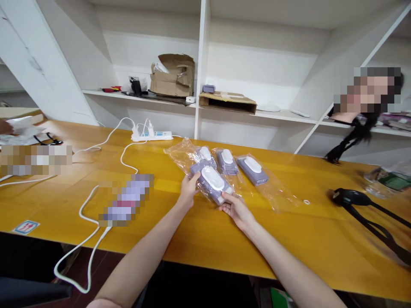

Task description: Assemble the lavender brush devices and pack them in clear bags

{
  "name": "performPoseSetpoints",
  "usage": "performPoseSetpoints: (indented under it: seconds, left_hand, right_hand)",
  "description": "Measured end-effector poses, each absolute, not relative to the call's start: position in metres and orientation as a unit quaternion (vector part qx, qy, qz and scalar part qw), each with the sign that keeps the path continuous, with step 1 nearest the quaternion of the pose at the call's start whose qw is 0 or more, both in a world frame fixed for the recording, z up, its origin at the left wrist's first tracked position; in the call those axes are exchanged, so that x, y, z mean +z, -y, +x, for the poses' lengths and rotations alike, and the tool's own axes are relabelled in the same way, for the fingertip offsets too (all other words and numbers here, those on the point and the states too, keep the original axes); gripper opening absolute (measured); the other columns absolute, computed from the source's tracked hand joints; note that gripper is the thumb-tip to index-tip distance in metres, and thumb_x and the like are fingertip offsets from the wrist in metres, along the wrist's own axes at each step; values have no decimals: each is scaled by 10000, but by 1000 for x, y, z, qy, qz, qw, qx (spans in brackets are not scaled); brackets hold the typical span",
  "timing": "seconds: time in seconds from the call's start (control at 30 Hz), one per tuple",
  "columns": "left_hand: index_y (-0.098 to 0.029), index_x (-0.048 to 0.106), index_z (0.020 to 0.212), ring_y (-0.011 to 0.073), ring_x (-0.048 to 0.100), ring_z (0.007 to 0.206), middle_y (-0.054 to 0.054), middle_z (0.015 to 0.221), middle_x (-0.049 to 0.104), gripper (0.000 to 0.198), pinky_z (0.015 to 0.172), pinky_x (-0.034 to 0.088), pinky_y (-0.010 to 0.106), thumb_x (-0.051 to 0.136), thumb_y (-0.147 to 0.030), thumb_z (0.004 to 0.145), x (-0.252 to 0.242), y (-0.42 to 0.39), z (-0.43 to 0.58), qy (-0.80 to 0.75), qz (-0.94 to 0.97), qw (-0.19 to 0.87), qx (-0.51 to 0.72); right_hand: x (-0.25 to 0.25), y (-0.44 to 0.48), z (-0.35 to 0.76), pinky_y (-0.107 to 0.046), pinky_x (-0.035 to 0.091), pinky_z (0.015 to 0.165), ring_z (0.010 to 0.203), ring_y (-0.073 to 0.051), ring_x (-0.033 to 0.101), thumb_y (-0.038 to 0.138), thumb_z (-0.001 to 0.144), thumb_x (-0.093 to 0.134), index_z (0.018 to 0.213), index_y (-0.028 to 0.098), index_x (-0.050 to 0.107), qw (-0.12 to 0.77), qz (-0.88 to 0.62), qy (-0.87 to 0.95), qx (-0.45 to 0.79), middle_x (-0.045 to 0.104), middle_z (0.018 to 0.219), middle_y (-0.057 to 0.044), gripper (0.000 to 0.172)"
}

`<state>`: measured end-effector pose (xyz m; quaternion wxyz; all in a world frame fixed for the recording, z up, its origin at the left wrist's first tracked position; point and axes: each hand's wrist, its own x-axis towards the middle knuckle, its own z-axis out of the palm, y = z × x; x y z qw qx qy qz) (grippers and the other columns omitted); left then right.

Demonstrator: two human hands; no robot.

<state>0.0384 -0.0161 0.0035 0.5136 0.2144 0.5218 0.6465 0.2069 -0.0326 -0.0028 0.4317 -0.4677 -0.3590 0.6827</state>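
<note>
Both hands hold one purple wipes pack (212, 183) with a white lid, wrapped in clear plastic, just above the yellow table (199, 231). My left hand (188, 189) grips its left end, fingers closed round it. My right hand (236, 209) holds the pack's near right corner from below. Behind it lie three more bagged packs in a row: one (204, 155) partly hidden, a middle one (227, 161) and a right one (252, 169).
A white power strip (152, 135) with white cables (93, 201) lies at the back left. A black strap device (359, 201) sits at the right. Shelves behind hold cardboard boxes (173, 75). Another person is at the far right.
</note>
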Motion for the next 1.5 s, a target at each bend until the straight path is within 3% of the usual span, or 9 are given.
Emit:
performPoseSetpoints:
  seconds: [0.2,0.43,0.57,0.67,0.77,0.9,1.1,1.3,1.5]
  left_hand:
    - [-223,538,1104,49,523,495,-12,765,603,303,528,429,182,480,-181,810,-1,-7,7,-554,155,438,691]
    - [-138,529,1023,109,586,501,7,665,594,308,572,473,237,488,-45,732,-18,-28,-38,-638,194,355,655]
    - [-162,576,891,233,648,760,69,779,635,236,763,487,370,651,-199,670,-21,-29,-41,-693,260,285,609]
    - [-156,580,967,337,553,1061,155,1018,603,435,953,377,468,730,-333,599,-18,-24,-43,-727,292,213,585]
    - [-139,477,1211,358,432,1209,213,1244,463,631,1030,284,489,668,-406,672,-10,-14,-39,-741,305,151,578]
    - [-200,512,1221,351,368,1268,187,1302,428,525,1056,244,481,545,-476,775,3,2,-21,-714,403,65,568]
    - [-210,648,918,365,372,1292,179,1183,600,358,1065,211,503,693,-450,656,-4,3,0,-654,468,265,532]
    - [-233,648,941,269,438,1263,99,1245,593,242,1089,231,404,623,-359,735,-9,-5,-7,-612,488,255,567]
    - [-225,687,903,235,627,924,66,935,689,209,894,439,334,593,-343,759,6,12,11,-530,502,305,611]
  right_hand:
    - [-1,33,209,-168,393,383,388,-66,484,277,642,698,672,166,556,454,-480,372,652,601,513,18,183]
    - [9,8,232,-196,91,288,308,-41,273,248,552,694,530,173,500,539,-472,399,572,421,363,73,209]
    - [19,-5,253,-223,54,304,337,-54,246,265,547,624,536,194,477,579,-455,381,559,404,389,66,163]
    - [28,-10,265,-233,74,307,341,-61,244,296,553,580,594,210,487,584,-436,374,574,450,443,53,133]
    - [35,-11,272,-239,89,307,333,-62,231,313,553,562,619,216,494,573,-422,383,589,471,466,41,136]
    - [37,-12,277,-234,76,305,331,-59,222,291,532,575,576,213,491,558,-420,403,592,414,414,50,123]
    - [28,-12,274,-225,47,304,324,-45,211,274,541,620,502,185,498,515,-437,453,581,362,368,66,156]
    - [21,-7,267,-214,42,324,329,-37,218,253,568,656,578,148,596,444,-432,521,587,398,377,73,121]
    - [19,-3,261,-199,94,341,360,-44,303,244,569,672,713,138,674,393,-422,556,599,527,473,43,178]
